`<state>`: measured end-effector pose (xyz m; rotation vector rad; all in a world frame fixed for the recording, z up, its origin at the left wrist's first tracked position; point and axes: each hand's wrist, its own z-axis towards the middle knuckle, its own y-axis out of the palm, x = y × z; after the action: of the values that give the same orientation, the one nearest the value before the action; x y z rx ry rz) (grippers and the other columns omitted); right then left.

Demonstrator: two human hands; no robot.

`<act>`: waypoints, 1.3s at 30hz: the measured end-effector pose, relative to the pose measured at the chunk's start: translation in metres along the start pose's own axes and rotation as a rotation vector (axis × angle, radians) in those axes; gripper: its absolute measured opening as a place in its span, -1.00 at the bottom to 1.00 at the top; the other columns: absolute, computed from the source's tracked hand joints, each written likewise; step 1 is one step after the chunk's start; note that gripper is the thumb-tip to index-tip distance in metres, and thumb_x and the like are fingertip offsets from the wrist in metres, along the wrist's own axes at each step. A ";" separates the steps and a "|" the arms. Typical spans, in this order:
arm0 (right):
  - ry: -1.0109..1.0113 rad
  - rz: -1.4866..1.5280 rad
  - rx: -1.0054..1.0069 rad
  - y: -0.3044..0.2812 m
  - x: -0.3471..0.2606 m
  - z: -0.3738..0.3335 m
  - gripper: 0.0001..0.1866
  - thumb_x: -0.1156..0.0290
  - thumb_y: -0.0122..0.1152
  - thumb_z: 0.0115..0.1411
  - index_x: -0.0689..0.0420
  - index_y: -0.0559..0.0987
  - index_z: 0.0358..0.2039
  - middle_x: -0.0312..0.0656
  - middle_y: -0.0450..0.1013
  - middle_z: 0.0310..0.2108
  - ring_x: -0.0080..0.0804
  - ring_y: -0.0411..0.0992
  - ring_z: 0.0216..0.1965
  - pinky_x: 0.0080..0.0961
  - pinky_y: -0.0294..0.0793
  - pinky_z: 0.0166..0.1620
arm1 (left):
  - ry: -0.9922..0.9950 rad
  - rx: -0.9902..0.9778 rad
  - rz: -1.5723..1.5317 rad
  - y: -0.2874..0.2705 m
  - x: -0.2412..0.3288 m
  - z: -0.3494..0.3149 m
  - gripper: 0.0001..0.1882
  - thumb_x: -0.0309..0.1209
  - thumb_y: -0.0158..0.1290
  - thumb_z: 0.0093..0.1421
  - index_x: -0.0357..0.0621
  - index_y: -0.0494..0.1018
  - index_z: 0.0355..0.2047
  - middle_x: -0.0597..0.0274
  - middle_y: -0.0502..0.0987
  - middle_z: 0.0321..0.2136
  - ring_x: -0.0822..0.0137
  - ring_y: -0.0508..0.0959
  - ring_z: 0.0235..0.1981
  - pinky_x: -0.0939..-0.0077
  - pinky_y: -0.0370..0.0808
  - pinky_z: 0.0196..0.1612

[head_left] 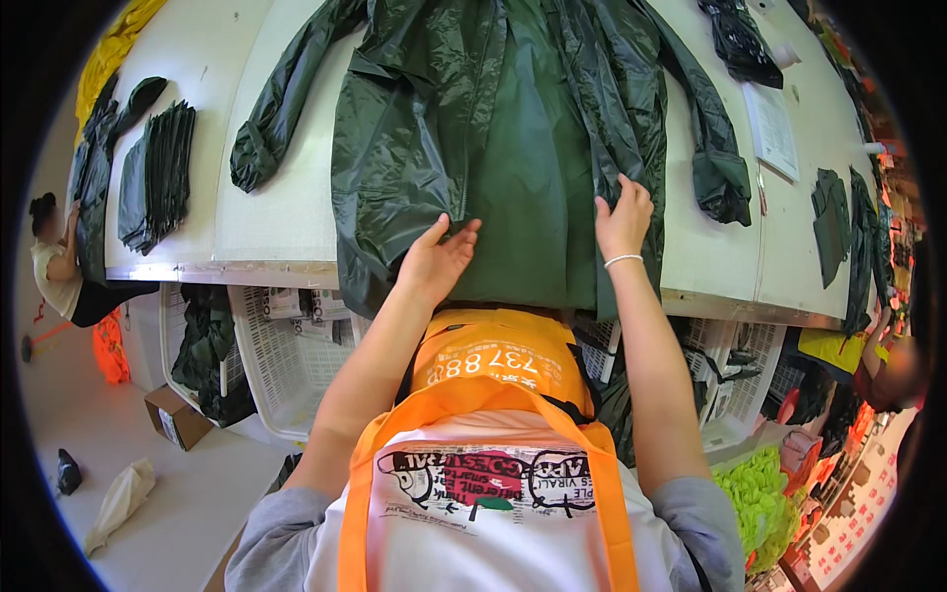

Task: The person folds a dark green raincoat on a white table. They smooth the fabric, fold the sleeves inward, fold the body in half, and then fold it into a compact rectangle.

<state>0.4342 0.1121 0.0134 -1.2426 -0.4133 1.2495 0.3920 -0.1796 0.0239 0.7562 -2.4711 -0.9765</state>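
A dark green, shiny raincoat [533,197] lies spread on the pale table in front of me, its front parted and its sleeves out to both sides. The lower hem hangs over the near table edge. My left hand [441,259] rests palm up at the left front panel, touching it, thumb and fingers apart. On the right front panel lies my right hand [623,219], a white band round the wrist. Its fingers are slightly bent and the thumb stands apart from them. No fold shows clearly pinched in either hand.
Folded dark garments [158,178] are stacked at left on the table [242,227]; a white sheet [771,128] lies at right. Below stand white plastic baskets [286,385] and a cardboard box [178,416]. A person [57,257] handles a dark garment at far left.
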 end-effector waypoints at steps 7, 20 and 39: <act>0.110 0.165 -0.111 0.000 0.042 0.010 -0.79 0.40 0.35 -0.02 0.20 0.52 -0.41 -0.10 0.44 -0.44 -0.17 0.40 -0.39 -0.31 0.39 -0.29 | 0.059 0.226 -0.156 -0.032 -0.009 0.033 -0.80 -0.48 0.05 0.23 -0.34 0.32 -0.22 0.09 0.40 -0.22 0.26 0.44 -0.18 0.53 0.47 -0.10; 0.277 0.737 -0.604 -0.024 -0.068 -0.027 -0.72 0.36 0.15 0.20 0.25 0.39 -0.57 -0.25 0.31 -0.69 -0.58 0.20 -0.62 -0.52 0.18 -0.53 | 0.032 0.049 0.170 0.046 -0.049 0.022 -0.75 -0.42 0.13 0.18 -0.26 0.42 -0.17 0.14 0.47 -0.14 0.25 0.42 0.00 0.35 0.29 0.21; 0.084 0.322 -0.209 -0.025 -0.069 -0.060 -0.92 0.49 0.18 0.07 0.18 0.48 -0.40 -0.12 0.40 -0.39 -0.11 0.39 -0.29 -0.31 0.41 -0.22 | 0.084 0.163 0.365 0.059 -0.073 0.041 -0.75 -0.37 0.11 0.21 -0.28 0.42 -0.18 0.12 0.48 -0.11 0.26 0.45 -0.02 0.38 0.36 0.11</act>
<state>0.4707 0.0284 0.0389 -1.5801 -0.2944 1.4460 0.4076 -0.0786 0.0278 0.3623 -2.5142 -0.6050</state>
